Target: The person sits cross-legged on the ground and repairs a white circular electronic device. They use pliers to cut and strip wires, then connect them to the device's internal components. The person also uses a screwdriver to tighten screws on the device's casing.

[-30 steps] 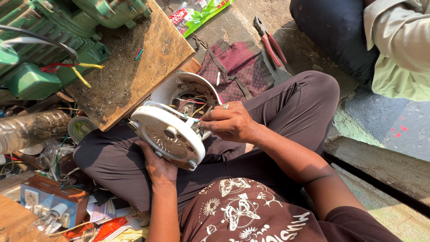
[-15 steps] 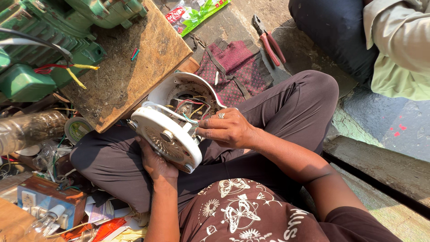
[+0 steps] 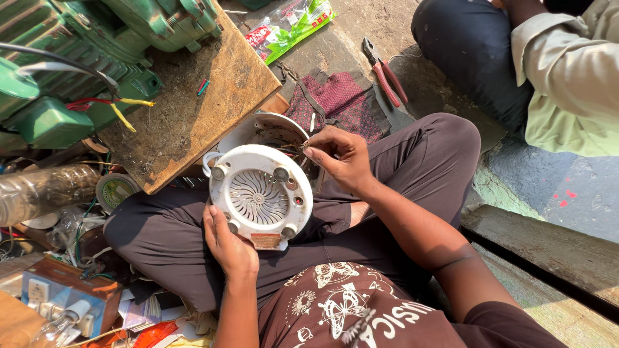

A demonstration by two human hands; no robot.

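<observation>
Green motor (image 3: 77, 58): upper left of frame, on a wooden board (image 3: 193, 96)
White round housing (image 3: 261, 193): frame centre, over the lap; opened, inner wiring being handled
Left hand (image 3: 229, 245): clamped on housing's lower edge
Right hand (image 3: 342, 158): fingertips pinched on wires (image 3: 293, 149) at its upper right; next likely needs fine, steady pulling

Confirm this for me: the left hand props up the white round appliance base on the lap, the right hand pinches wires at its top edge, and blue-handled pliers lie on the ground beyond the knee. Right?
Not quite. The head view shows the pliers have red handles, not blue. The rest holds: the left hand props up the white round appliance base on the lap, and the right hand pinches wires at its top edge.
</observation>
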